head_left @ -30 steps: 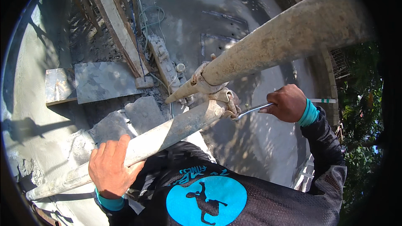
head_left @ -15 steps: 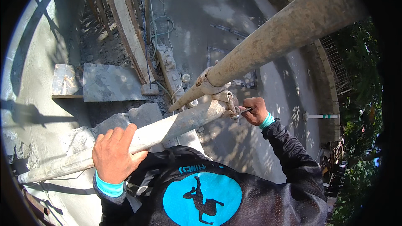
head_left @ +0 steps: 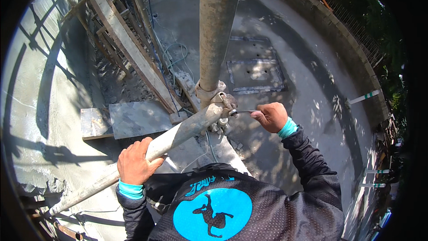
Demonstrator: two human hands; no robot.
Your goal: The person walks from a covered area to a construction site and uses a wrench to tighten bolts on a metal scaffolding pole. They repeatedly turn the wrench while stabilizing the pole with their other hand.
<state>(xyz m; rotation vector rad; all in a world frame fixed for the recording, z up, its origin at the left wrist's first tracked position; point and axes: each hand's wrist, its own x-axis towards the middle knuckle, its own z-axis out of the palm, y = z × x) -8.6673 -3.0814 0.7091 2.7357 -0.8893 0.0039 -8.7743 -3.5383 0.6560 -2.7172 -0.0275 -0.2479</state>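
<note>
My left hand (head_left: 136, 161) is closed round a pale, dusty scaffold pipe (head_left: 179, 135), which slants up from lower left. The pipe's upper end meets a thicker upright scaffold pipe (head_left: 217, 31) at a metal scaffold clamp (head_left: 215, 96). To the right of the joint, my right hand (head_left: 272, 118) grips the outer end of a thin metal wrench (head_left: 244, 111). The wrench's head is at the bolt on the clamp's right side. Its grip end is hidden inside my fingers.
A long wooden beam (head_left: 129, 40) leans at the left beside timber poles. Below it lie a flat grey board (head_left: 138, 118) and rubble. Loose cables (head_left: 180, 53) run behind the upright pipe. A low block wall (head_left: 352, 47) curves along the right, with white-and-green pipes (head_left: 364, 97) sticking out.
The whole view has shifted, so the upright pipe now appears nearly vertical. My right hand sits farther from the clamp, showing more of the wrench. My left hand keeps its hold on the slanting pipe.
</note>
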